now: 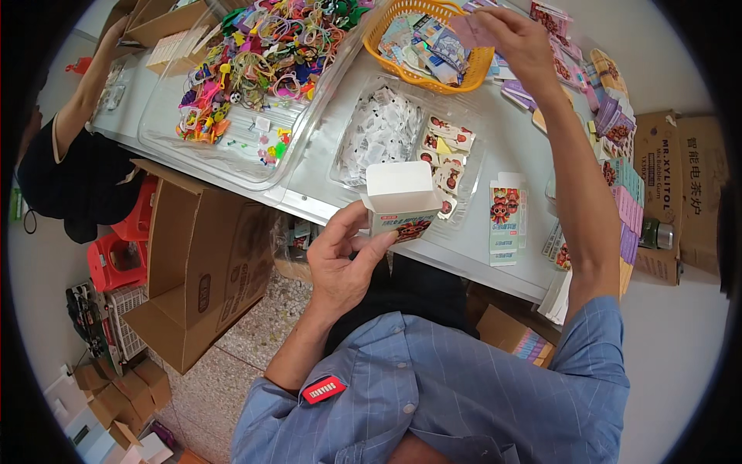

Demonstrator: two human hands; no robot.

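Observation:
My left hand (pixel 340 267) grips a small printed carton (pixel 406 203) at the table's front edge, thumb on its side, its white top flap raised. Out to the right, my right arm reaches far over the table. Its hand (pixel 516 46) pinches a thin pinkish card or packet (pixel 473 31) above the rim of a yellow basket (pixel 379 58) of flat colourful packets (pixel 433 46). Behind the carton, a clear plastic tray (pixel 340 166) bears a heap of small white sachets (pixel 382 127) and several cartoon-figure pieces (pixel 450 178). A flattened printed carton (pixel 508 220) lies to the right.
A large clear tub (pixel 282 166) of mixed small toys (pixel 255 69) stands at the left. Stacked printed cartons (pixel 618 124) line the right side. An opened brown box (pixel 193 271) stands below the table edge. Another person's arm (pixel 81 93) is at the far left.

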